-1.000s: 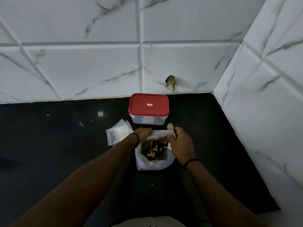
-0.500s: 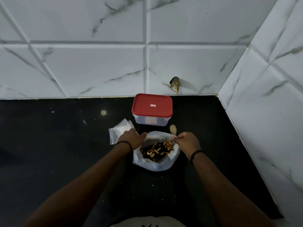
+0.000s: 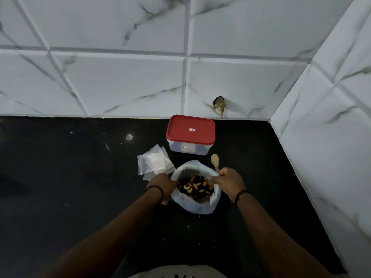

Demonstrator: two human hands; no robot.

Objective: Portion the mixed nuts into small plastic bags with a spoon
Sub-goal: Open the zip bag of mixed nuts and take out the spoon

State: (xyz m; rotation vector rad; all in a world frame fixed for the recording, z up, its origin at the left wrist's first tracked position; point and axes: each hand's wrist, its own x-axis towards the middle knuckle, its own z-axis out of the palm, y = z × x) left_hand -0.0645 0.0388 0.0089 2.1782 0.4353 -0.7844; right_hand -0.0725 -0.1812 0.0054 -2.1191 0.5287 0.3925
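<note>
Dim, bluish light overall. The black bench swallows detail apart from one small glare spot. The wall tiles bow with wide-angle distortion. Focus is soft and grainy.

Black polished counter, running from 9 o'clock across to 4 o'clock, flecked with pale specks; a small round glint of reflected light at about 10 o'clock. Back wall at 12 o'clock: white marble-look tiles with grey veining, bevelled edges, pale grout lines. Side wall at 3 o'clock, same tile, meeting the back wall in a corner at 2 o'clock. Ragged dark hole low in the back wall at 1 o'clock. Light dim, bluish.
</note>
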